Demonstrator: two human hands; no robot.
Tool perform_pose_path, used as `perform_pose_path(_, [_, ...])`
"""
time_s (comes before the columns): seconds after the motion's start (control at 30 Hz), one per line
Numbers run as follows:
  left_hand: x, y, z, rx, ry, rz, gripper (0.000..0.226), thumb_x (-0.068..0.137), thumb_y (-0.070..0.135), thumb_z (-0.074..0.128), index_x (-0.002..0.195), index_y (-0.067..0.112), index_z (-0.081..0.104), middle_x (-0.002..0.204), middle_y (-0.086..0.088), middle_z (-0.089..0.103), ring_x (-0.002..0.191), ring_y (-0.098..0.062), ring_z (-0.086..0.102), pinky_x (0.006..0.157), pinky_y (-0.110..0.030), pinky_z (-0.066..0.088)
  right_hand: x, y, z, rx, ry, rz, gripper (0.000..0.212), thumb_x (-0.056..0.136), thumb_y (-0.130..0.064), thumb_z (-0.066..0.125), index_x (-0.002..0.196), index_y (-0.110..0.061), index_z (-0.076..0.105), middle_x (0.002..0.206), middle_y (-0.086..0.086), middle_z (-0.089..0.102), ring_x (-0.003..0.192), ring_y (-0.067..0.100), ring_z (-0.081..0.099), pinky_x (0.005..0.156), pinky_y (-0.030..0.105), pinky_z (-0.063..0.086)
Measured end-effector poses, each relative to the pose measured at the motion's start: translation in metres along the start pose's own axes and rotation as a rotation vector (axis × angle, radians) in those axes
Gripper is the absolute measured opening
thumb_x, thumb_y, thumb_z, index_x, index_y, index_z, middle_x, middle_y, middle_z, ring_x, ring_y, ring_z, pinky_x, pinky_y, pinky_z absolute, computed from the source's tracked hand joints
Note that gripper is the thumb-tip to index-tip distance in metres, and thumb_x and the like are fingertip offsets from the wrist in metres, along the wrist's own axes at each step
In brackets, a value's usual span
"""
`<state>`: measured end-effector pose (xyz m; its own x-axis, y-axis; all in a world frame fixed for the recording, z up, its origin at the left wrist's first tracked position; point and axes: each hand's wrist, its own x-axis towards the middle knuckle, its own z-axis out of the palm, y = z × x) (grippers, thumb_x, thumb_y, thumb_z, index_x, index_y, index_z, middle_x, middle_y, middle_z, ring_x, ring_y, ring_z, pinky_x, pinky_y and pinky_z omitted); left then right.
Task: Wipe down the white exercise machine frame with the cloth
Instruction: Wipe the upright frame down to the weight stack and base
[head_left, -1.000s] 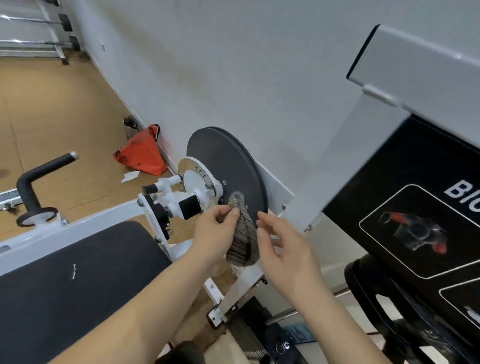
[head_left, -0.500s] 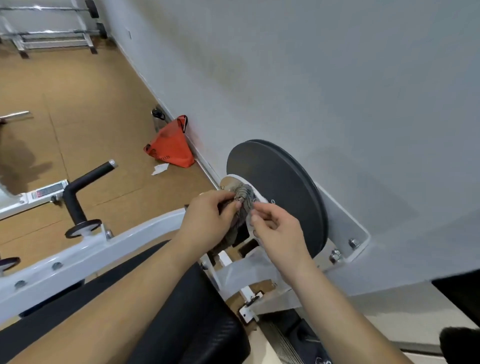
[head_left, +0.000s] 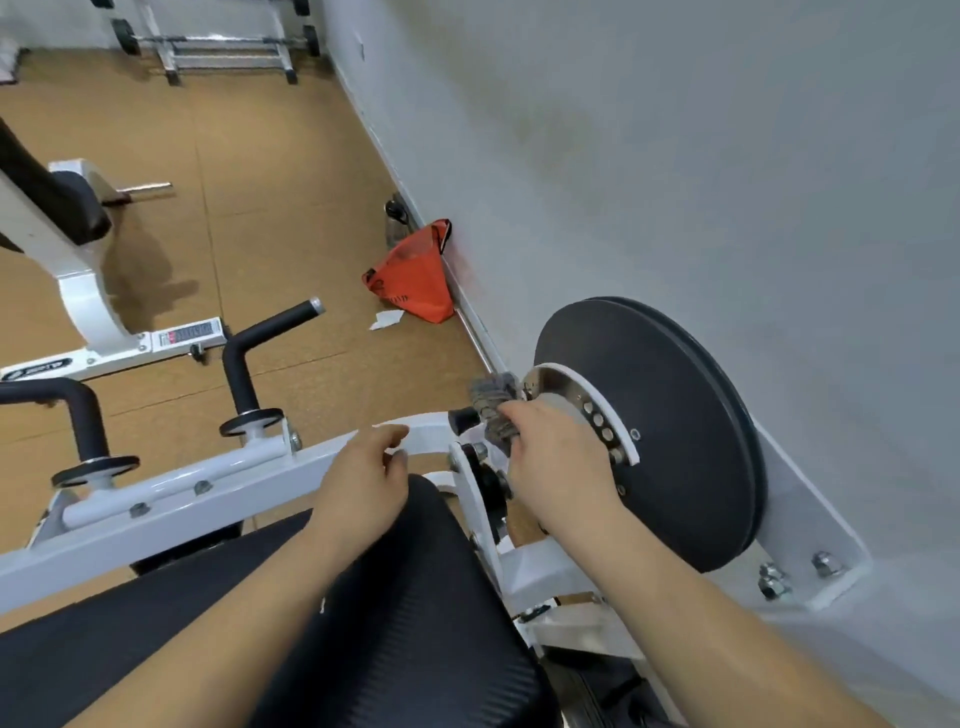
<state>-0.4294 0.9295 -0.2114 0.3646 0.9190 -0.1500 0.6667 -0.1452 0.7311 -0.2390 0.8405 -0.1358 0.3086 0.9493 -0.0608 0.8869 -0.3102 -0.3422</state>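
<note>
Right hand (head_left: 561, 467) grips the grey cloth (head_left: 493, 400) at the white frame (head_left: 208, 488), just beside the black disc (head_left: 675, 426). Left hand (head_left: 363, 478), fingers loosely curled and empty, hovers over the frame, farther from the disc.

frame (head_left: 234, 493): glossy white painted metal | cloth (head_left: 491, 395): grey, coarse woven | disc (head_left: 665, 415): matt black, smooth | pad (head_left: 415, 623): black, finely ribbed | bolts (head_left: 826, 564): shiny metal | floor (head_left: 285, 182): matt, cork-like
</note>
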Motion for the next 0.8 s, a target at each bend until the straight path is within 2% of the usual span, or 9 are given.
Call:
perform_pose_path(0.1, [-0.018, -0.037, 0.026, 0.173, -0.138, 0.032, 0.035, 0.104, 0.025, 0.051, 0.137, 0.022, 0.062, 0.139, 0.006, 0.060, 0.125, -0.019, 0.056, 0.102, -0.032, 0.043, 0.004, 0.009, 0.031, -0.027, -0.196, 0.035, 0.024, 0.096, -0.006, 0.050, 0.110, -0.015, 0.068, 0.113, 0.001, 0.067, 0.109, 0.027, 0.060, 0.084, 0.043, 0.053])
perform_pose_path(0.2, [-0.022, -0.048, 0.033, 0.188, -0.125, 0.100, 0.034, 0.103, 0.030, 0.051, 0.134, 0.025, 0.064, 0.137, 0.010, 0.059, 0.125, -0.018, 0.051, 0.106, -0.032, 0.041, 0.010, 0.017, 0.037, -0.054, -0.171, 0.013, 0.031, 0.101, -0.011, 0.051, 0.123, -0.021, 0.070, 0.119, -0.004, 0.070, 0.112, 0.022, 0.060, 0.085, 0.037, 0.051])
perform_pose_path(0.3, [-0.017, -0.047, 0.031, 0.200, -0.159, 0.092, 0.041, 0.104, 0.043, 0.047, 0.139, 0.026, 0.060, 0.145, 0.007, 0.053, 0.134, -0.019, 0.045, 0.113, -0.034, 0.035, 0.027, 0.018, 0.035, 0.024, -0.154, 0.127, 0.033, 0.107, -0.021, 0.049, 0.135, -0.027, 0.067, 0.122, -0.002, 0.071, 0.112, 0.025, 0.063, 0.082, 0.035, 0.051])
perform_pose_path(0.5, [-0.015, -0.046, 0.031, 0.134, -0.215, 0.051, 0.067, 0.098, 0.070, 0.022, 0.135, 0.033, 0.063, 0.146, 0.010, 0.053, 0.137, -0.015, 0.043, 0.115, -0.039, 0.034, 0.002, 0.018, 0.024, 0.089, -0.196, 0.104, 0.038, 0.109, -0.036, 0.035, 0.093, -0.020, 0.065, 0.095, -0.010, 0.064, 0.100, 0.014, 0.056, 0.082, 0.035, 0.044])
perform_pose_path(0.57, [-0.015, -0.048, 0.032, 0.161, -0.217, 0.057, 0.062, 0.100, 0.068, 0.028, 0.139, 0.032, 0.060, 0.148, 0.008, 0.051, 0.139, -0.016, 0.041, 0.116, -0.038, 0.032, -0.005, 0.017, 0.019, 0.147, -0.189, 0.109, 0.041, 0.110, -0.040, 0.032, 0.082, -0.025, 0.058, 0.087, -0.010, 0.061, 0.095, 0.010, 0.055, 0.079, 0.036, 0.044])
perform_pose_path(0.6, [-0.016, -0.047, 0.032, 0.189, -0.214, 0.066, 0.059, 0.101, 0.065, 0.033, 0.141, 0.030, 0.058, 0.150, 0.006, 0.050, 0.140, -0.017, 0.039, 0.117, -0.037, 0.030, -0.002, 0.017, 0.019, 0.129, -0.194, 0.100, 0.040, 0.110, -0.040, 0.031, 0.085, -0.028, 0.059, 0.091, -0.012, 0.063, 0.099, 0.010, 0.056, 0.080, 0.036, 0.044])
perform_pose_path(0.67, [-0.018, -0.047, 0.034, 0.223, -0.209, 0.077, 0.059, 0.100, 0.064, 0.038, 0.144, 0.028, 0.055, 0.153, 0.005, 0.047, 0.142, -0.018, 0.037, 0.119, -0.036, 0.027, 0.008, 0.019, 0.026, -0.002, -0.217, 0.057, 0.037, 0.111, -0.039, 0.031, 0.119, -0.030, 0.066, 0.122, -0.013, 0.065, 0.120, 0.014, 0.054, 0.093, 0.034, 0.043])
perform_pose_path(0.73, [-0.019, -0.048, 0.034, 0.231, -0.228, 0.077, 0.063, 0.098, 0.067, 0.038, 0.147, 0.029, 0.051, 0.155, 0.007, 0.044, 0.144, -0.017, 0.034, 0.121, -0.038, 0.025, 0.017, 0.019, 0.034, -0.136, -0.235, 0.042, 0.043, 0.110, -0.038, 0.033, 0.148, -0.028, 0.051, 0.147, -0.009, 0.054, 0.136, 0.017, 0.046, 0.108, 0.034, 0.037])
perform_pose_path(0.8, [-0.018, -0.049, 0.034, 0.227, -0.227, 0.077, 0.062, 0.099, 0.066, 0.035, 0.148, 0.030, 0.049, 0.156, 0.008, 0.043, 0.144, -0.016, 0.033, 0.122, -0.037, 0.024, 0.016, 0.021, 0.036, -0.168, -0.234, 0.010, 0.044, 0.110, -0.039, 0.034, 0.150, -0.033, 0.049, 0.150, -0.012, 0.052, 0.138, 0.015, 0.044, 0.110, 0.032, 0.036])
